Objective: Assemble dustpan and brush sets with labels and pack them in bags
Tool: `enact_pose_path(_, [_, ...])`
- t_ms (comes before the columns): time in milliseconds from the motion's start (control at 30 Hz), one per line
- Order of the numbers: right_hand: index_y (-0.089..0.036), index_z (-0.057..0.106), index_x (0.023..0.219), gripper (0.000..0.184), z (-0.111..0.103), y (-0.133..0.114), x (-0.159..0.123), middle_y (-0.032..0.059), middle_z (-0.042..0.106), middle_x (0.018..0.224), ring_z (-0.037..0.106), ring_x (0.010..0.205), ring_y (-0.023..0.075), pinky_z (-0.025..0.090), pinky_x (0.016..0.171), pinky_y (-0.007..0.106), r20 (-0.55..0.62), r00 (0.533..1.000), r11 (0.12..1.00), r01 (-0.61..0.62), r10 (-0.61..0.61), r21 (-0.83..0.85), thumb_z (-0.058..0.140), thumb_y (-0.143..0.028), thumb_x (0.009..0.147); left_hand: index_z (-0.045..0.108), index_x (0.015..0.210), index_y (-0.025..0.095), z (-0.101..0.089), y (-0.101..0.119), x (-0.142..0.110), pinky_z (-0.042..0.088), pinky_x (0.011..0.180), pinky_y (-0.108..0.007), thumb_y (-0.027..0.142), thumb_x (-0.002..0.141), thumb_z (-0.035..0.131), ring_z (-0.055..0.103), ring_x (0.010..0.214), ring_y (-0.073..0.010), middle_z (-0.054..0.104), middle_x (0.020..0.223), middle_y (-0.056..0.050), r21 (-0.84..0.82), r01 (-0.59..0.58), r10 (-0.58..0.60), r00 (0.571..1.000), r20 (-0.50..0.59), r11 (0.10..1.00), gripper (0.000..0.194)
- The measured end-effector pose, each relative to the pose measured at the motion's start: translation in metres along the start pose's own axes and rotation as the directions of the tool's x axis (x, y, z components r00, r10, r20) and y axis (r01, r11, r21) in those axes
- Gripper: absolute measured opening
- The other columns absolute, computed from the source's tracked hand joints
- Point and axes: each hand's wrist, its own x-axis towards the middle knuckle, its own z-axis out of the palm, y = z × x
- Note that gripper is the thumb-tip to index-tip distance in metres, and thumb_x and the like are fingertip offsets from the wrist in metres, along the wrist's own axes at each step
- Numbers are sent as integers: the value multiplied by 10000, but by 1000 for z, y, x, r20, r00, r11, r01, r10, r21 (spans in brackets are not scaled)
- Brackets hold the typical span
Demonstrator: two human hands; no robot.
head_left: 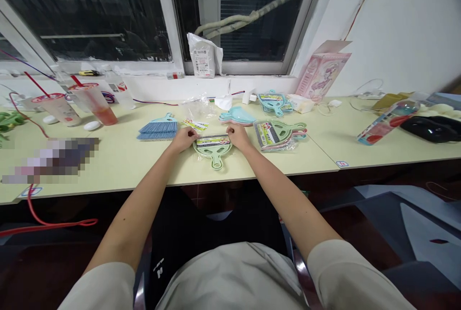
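Right between the hands lies the green pan (216,159), flat on the table (144,168) with its looped handle pointing toward the person. The left hand (185,138) is mostly closed, fingertips pinching the upper left corner; the right hand (238,136), just as closed, pinches the upper right corner. Thin, crinkled clear film shows around the pan, and a printed label (213,141) runs straight across its wide end, above the rounded body.

Beyond the right hand's fingers sit smooth, pale blue pans (238,115). To the right, well clear of that hand, is a wrapped stack (275,133) in glossy, wrinkled film, green handle over pink. Left of the left hand, blue brushes (157,129) show dense, straight bristles fanning from a tapered top. The table is smooth, matte and pale yellow.
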Motion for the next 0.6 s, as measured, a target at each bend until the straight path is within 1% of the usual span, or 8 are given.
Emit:
enact_pose_path(167, [-193,757,880,320,-2,-2,-1,60,737,978,634,974,209,485,922,317,-21,1000,1000,-14,14,10,481,-44,816,642,821,204,1,7,-4,484,776,-348,357,707,776,626,793,-219,688,828,-45,-8,15,-15,999,-45,1000,233])
enact_pose_path(200, [-196,756,867,324,-2,-3,-2,61,732,977,635,984,212,487,931,321,-24,1000,1000,-14,14,10,478,-40,812,651,888,205,1,7,-5,483,774,-341,321,706,762,616,783,-208,670,823,-30,-5,-7,7,998,-68,1000,243])
enact_pose_path(267, [-204,750,826,336,-2,-4,-3,59,722,986,635,1012,215,485,956,326,-26,1000,1000,-3,3,4,469,-23,796,668,1083,211,2,6,-5,484,781,-331,255,710,707,601,773,-195,638,816,-3,5,-73,73,992,-99,997,377])
enact_pose_path(333, [-209,730,750,341,-2,-4,-3,62,709,999,632,1027,214,482,972,327,-18,1000,1000,6,-7,-14,462,1,769,701,1187,217,2,4,-6,490,804,-342,213,716,636,598,782,-200,633,829,-9,40,-142,145,986,-78,989,475])
enact_pose_path(367, [-209,715,710,340,-2,-4,-3,64,701,1003,629,1027,213,480,972,326,-9,1000,1000,12,-12,-27,459,12,754,744,1153,213,2,3,-6,496,822,-357,201,719,602,602,799,-210,644,850,-28,65,-175,179,983,-50,982,456])
enact_pose_path(433, [-205,689,654,335,-3,-3,-3,69,688,1001,621,1013,210,479,961,319,25,999,998,32,-31,-58,458,24,735,820,971,202,2,3,-6,506,877,-395,188,720,554,618,858,-240,674,902,-77,104,-236,236,972,18,966,366])
enact_pose_path(500, [-200,682,638,325,-3,-2,-2,76,686,997,610,1009,213,475,959,321,59,996,993,71,-66,-93,466,23,736,844,844,208,2,4,-6,505,959,-434,176,716,528,627,959,-276,707,960,-107,122,-291,285,956,64,949,342])
enact_pose_path(600, [-201,685,638,315,-6,-4,-1,95,704,1009,588,1065,238,458,1001,346,89,987,978,146,-133,-151,488,17,752,863,832,234,0,8,-8,477,1065,-471,146,686,509,607,1084,-304,756,1043,-94,143,-343,330,938,109,928,394])
